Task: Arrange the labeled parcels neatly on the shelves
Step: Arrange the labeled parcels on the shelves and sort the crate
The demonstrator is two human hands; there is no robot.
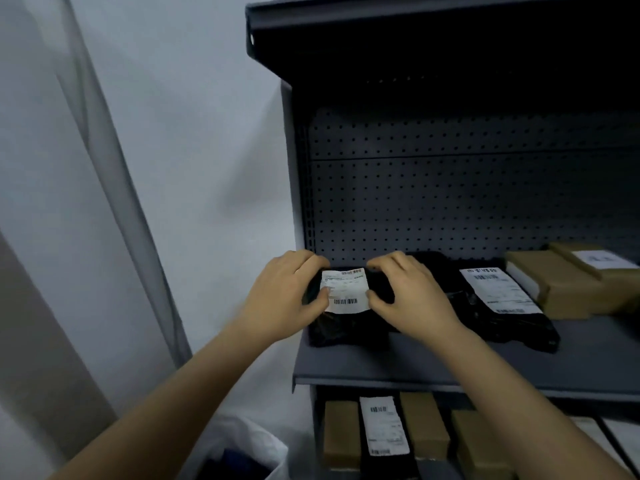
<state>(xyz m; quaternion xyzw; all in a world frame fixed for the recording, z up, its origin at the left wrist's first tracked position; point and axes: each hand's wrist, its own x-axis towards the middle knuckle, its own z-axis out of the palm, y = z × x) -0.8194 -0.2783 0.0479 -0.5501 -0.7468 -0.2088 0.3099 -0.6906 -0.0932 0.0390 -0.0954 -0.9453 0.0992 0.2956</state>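
Two hands, your left hand (280, 296) and right hand (410, 294), pinch the black poly-bag parcel (346, 329) at the left end of the middle shelf (381, 370); lay it flat, label (346, 289) up, square beside the neighbouring black parcel (502, 306) on its right.

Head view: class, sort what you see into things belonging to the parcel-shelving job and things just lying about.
Job: black parcel gripped by left hand and right hand; second black parcel; brown boxes; shelf; parcels on the lower shelf.
Lying about: white bag; pale curtain.
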